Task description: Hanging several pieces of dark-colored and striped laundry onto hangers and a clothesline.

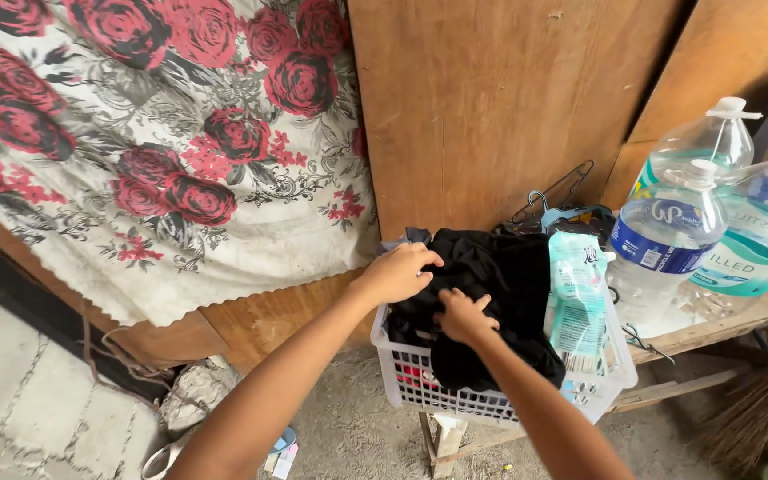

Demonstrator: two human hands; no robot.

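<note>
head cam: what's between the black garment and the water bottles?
A light green plastic pouch stands upright in the white basket, between the black garment and the nearest water bottle. Head view shows it; both hands grip the garment.

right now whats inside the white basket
A heap of black cloth fills the white basket, gripped by both hands, left and right. A pale green pouch stands at its side. Whatever lies beneath the cloth is mostly covered.

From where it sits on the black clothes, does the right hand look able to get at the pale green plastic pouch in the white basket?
Probably yes. The right hand rests on the black cloth, and the pale green plastic pouch stands just beside it in the white plastic basket, with nothing between them.
</note>
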